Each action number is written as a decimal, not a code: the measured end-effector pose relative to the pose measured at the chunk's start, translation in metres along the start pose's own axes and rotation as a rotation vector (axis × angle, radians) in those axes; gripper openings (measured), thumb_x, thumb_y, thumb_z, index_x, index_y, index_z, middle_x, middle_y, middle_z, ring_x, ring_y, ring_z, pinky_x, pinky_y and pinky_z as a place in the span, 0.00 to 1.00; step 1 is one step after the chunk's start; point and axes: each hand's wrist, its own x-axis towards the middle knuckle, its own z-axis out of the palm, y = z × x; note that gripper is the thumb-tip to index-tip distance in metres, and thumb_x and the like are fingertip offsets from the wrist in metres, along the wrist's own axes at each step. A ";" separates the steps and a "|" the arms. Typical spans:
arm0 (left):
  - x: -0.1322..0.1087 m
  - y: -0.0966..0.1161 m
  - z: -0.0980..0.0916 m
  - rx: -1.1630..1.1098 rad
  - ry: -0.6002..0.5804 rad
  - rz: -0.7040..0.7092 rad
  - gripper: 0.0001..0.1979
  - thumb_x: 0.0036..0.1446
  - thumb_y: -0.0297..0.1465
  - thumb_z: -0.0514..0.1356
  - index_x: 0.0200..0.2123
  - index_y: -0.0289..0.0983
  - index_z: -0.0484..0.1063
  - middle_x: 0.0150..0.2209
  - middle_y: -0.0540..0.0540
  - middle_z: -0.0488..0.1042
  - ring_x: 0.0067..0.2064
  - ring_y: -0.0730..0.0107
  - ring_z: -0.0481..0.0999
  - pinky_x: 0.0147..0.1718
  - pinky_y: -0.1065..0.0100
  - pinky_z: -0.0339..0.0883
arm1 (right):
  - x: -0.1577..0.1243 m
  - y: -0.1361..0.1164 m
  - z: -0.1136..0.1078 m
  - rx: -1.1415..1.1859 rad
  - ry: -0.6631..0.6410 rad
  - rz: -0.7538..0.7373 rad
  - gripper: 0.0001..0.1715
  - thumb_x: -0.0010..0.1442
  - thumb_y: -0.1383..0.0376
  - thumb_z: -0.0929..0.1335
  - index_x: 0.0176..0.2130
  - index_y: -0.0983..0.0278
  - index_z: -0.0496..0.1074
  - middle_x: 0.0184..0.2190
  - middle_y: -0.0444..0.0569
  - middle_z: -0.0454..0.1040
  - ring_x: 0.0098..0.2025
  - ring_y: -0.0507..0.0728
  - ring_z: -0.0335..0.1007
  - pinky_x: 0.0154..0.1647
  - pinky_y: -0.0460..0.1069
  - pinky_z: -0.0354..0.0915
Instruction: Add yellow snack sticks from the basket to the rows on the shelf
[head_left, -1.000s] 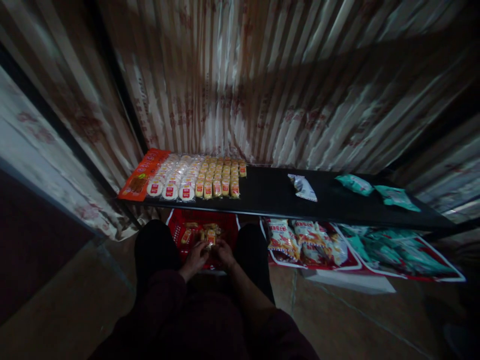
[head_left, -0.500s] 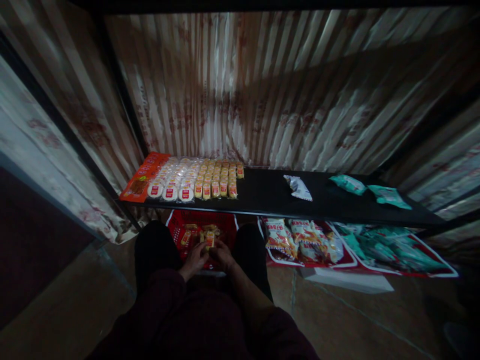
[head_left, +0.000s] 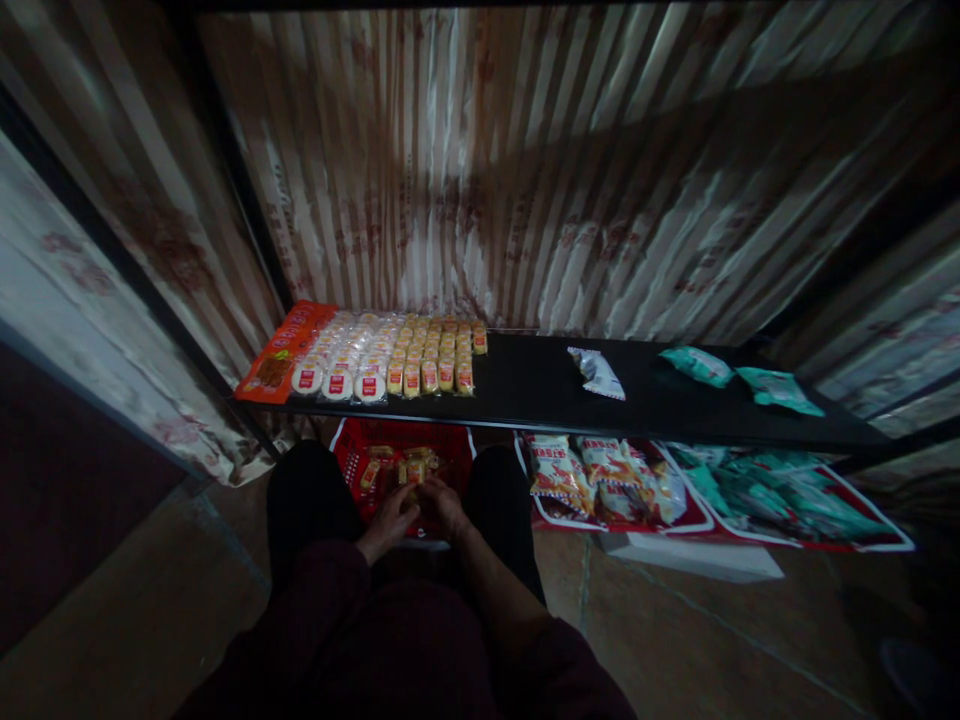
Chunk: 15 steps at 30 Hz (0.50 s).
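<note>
I crouch before a low black shelf (head_left: 540,395). Between my knees stands a red basket (head_left: 352,450) holding several small yellow snack packs (head_left: 409,466). My left hand (head_left: 391,517) and my right hand (head_left: 441,502) are both inside the basket, side by side, fingers curled around the packs. What exactly each hand grips is too dark and small to make out. On the shelf's left end lie neat rows of yellow snack packs (head_left: 439,365), round white-and-red packs (head_left: 341,365) and an orange packet (head_left: 281,352).
On the shelf's right part lie a silver packet (head_left: 596,372) and two teal packets (head_left: 697,366). Under the shelf, red-rimmed trays hold snack bags (head_left: 592,475) and teal bags (head_left: 780,490). A striped curtain hangs behind. Brown tiled floor lies on both sides.
My hands stay in the basket and shift slightly among the packs. The view has tilted a little; nothing on the shelf has moved.
</note>
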 end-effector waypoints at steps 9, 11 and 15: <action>0.006 -0.013 0.003 -0.109 0.030 -0.089 0.22 0.49 0.33 0.59 0.49 0.36 0.68 0.51 0.39 0.71 0.53 0.58 0.69 0.50 0.61 0.65 | 0.004 0.004 -0.001 0.072 0.073 0.086 0.24 0.33 0.61 0.73 0.33 0.60 0.68 0.22 0.40 0.72 0.24 0.51 0.67 0.28 0.46 0.61; 0.005 -0.012 0.003 -0.114 0.041 -0.084 0.21 0.49 0.34 0.59 0.48 0.36 0.68 0.50 0.39 0.72 0.51 0.59 0.71 0.49 0.62 0.65 | 0.007 0.006 -0.002 0.066 0.071 0.085 0.23 0.32 0.61 0.74 0.32 0.60 0.68 0.22 0.40 0.72 0.24 0.50 0.67 0.28 0.46 0.61; 0.006 -0.010 0.001 -0.142 0.069 -0.059 0.21 0.48 0.35 0.60 0.46 0.35 0.69 0.47 0.40 0.73 0.47 0.61 0.73 0.47 0.62 0.65 | 0.007 0.006 -0.001 0.061 0.087 0.062 0.23 0.31 0.61 0.74 0.31 0.61 0.70 0.23 0.41 0.73 0.25 0.51 0.68 0.29 0.47 0.62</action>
